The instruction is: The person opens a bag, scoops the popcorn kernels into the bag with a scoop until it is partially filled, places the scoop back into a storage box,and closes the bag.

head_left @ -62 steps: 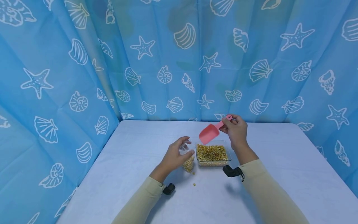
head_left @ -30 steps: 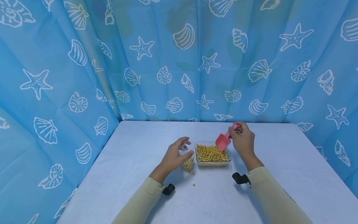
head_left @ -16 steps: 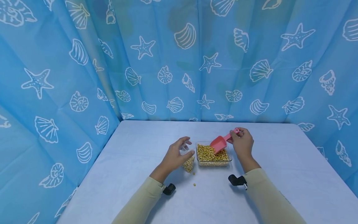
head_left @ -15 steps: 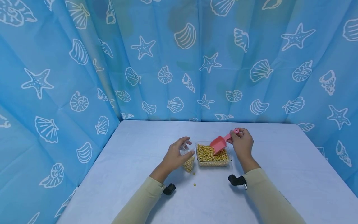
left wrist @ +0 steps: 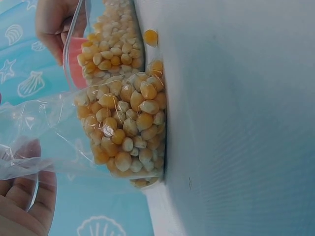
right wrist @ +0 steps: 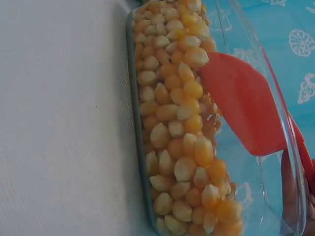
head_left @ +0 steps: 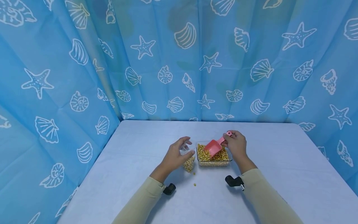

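Observation:
My right hand [head_left: 237,147] pinches the handle of a pink scoop [head_left: 213,147]. The scoop's front edge dips into yellow corn kernels [right wrist: 172,118] that fill much of a clear rectangular container [head_left: 214,161]. Just left of it stands a small clear plastic bag [left wrist: 44,123], its lower part packed with corn kernels [left wrist: 125,130]. My left hand [head_left: 174,157] curves its thumb and fingers around the bag's upper part, holding the mouth upright. Seen from the left wrist, several of those fingers [left wrist: 42,191] lie against the clear film.
Two loose kernels lie on the white-covered table [head_left: 126,174], one by the bag's foot and another kernel [head_left: 195,184] nearer me. A blue curtain [head_left: 179,62] with white shell prints hangs along the back and left sides.
The scoop came down from above the container, shifted right, then pushed left into the kernels with my right hand. My left hand and the bag have stayed in place.

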{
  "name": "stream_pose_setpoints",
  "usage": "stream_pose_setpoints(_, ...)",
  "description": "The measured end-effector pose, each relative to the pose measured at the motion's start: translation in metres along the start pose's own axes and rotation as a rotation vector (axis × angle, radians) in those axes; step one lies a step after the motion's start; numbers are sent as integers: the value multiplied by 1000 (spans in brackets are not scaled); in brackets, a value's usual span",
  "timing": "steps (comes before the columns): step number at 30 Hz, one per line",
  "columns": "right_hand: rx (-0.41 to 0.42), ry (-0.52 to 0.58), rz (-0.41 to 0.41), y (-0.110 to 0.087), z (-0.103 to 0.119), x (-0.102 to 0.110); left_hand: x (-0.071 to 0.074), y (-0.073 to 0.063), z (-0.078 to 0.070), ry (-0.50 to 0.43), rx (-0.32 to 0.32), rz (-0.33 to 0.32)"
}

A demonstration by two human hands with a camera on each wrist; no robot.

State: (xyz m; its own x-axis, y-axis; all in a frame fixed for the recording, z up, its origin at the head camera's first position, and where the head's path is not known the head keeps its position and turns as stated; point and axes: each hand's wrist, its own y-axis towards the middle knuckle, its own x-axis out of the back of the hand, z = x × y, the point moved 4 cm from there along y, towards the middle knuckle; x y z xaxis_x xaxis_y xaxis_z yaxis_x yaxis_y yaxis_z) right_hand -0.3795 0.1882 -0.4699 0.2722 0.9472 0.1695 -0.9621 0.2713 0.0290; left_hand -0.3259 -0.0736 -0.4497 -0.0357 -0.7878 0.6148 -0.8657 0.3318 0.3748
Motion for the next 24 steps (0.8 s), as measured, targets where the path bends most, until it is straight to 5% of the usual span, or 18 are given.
stream_pose_setpoints(8, -35, 37, 72, -5, 4, -7, -1, 0, 1, 2, 10, 0)
stream_pose_setpoints(17, -138, -63, 170, -7, 8, -14, -1, -1, 0, 10, 15, -1)
stream_pose_setpoints(24, -207, 21, 204, -3, 7, -13, -1, 0, -1, 15, 1, -1)
